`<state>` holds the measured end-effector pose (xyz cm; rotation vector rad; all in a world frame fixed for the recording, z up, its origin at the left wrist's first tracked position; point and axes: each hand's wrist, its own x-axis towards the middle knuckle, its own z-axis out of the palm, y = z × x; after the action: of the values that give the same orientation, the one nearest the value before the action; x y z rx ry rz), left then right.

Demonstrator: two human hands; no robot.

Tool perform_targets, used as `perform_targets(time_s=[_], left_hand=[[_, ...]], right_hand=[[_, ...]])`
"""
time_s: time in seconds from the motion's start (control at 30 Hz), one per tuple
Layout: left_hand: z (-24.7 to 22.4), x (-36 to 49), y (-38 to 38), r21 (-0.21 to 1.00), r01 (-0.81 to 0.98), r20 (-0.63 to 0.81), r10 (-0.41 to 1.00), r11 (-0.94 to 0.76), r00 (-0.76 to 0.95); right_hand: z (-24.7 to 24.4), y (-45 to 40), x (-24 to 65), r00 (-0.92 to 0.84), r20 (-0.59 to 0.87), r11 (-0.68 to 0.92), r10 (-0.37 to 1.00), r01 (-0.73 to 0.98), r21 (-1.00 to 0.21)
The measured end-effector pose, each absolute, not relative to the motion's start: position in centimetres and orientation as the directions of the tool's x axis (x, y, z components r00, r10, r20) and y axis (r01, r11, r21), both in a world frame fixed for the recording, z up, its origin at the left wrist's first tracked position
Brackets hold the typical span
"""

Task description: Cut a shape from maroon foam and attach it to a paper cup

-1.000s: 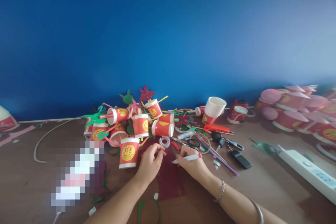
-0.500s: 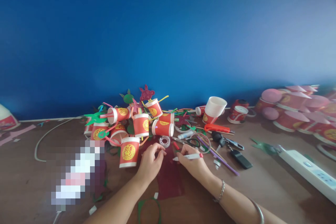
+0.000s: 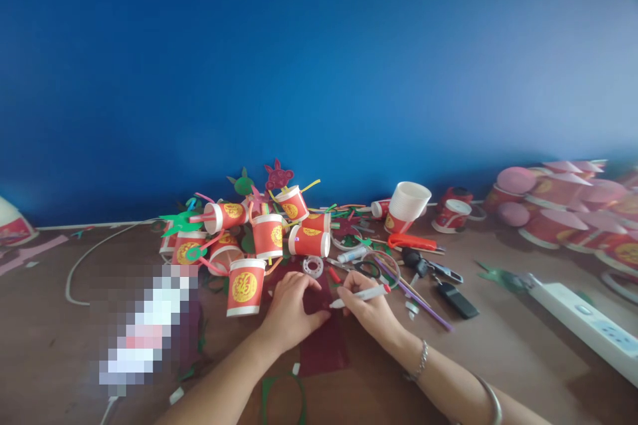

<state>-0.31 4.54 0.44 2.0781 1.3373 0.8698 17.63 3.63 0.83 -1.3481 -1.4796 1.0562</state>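
Observation:
A dark red sheet (image 3: 323, 345) lies flat on the table between my hands. My left hand (image 3: 294, 311) rests on its left part, thumb and fingers apart, holding nothing. In my right hand (image 3: 369, 309) is a white marker (image 3: 371, 293) with a red end, gripped between thumb and fingers, its tip pointing left over the sheet. Just beyond my hands lie a white tape roll (image 3: 313, 267) and a small red cap (image 3: 333, 274). An upright red paper cup (image 3: 246, 287) with a yellow emblem stands left of my left hand.
Decorated red cups (image 3: 268, 236) pile up behind my left hand. Stacked white cups (image 3: 409, 202), an orange-red cutter (image 3: 411, 242), keys (image 3: 415, 262) and a black fob (image 3: 457, 300) lie right of centre. A power strip (image 3: 588, 322) is at the right, with pink-topped cups (image 3: 553, 229) behind.
My left hand's thumb and fingers have spread apart, with the thumb nearer the marker tip. The marker has shifted slightly right and tilted more in my right hand.

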Motion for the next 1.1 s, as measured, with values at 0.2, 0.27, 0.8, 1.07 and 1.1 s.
perform_targets(time_s=[0.2,0.27,0.8,1.07,1.1], left_hand=[[0.7,-0.3,4.3,0.663,0.622,0.221,0.903,-0.416,0.369],[0.6,-0.4,4.3,0.669,0.612,0.249,0.903,-0.421,0.349],[0.5,-0.3,4.4,0.673,0.596,0.283,0.897,-0.438,0.340],[0.5,-0.3,4.4,0.673,0.599,0.275,0.899,-0.434,0.342],[0.5,-0.3,4.4,0.673,0.599,0.275,0.899,-0.434,0.342]], right_hand=[[1.5,3.5,17.5,0.012,0.039,0.035,0.999,0.235,-0.971],[1.6,3.5,17.5,0.010,0.038,0.034,0.999,0.234,-0.972],[-0.4,3.6,17.4,-0.094,0.055,0.091,0.994,0.439,-0.894],[-0.7,3.7,17.5,-0.093,0.045,0.082,0.995,0.445,-0.892],[-0.7,3.6,17.5,-0.093,0.047,0.084,0.995,0.447,-0.890]])
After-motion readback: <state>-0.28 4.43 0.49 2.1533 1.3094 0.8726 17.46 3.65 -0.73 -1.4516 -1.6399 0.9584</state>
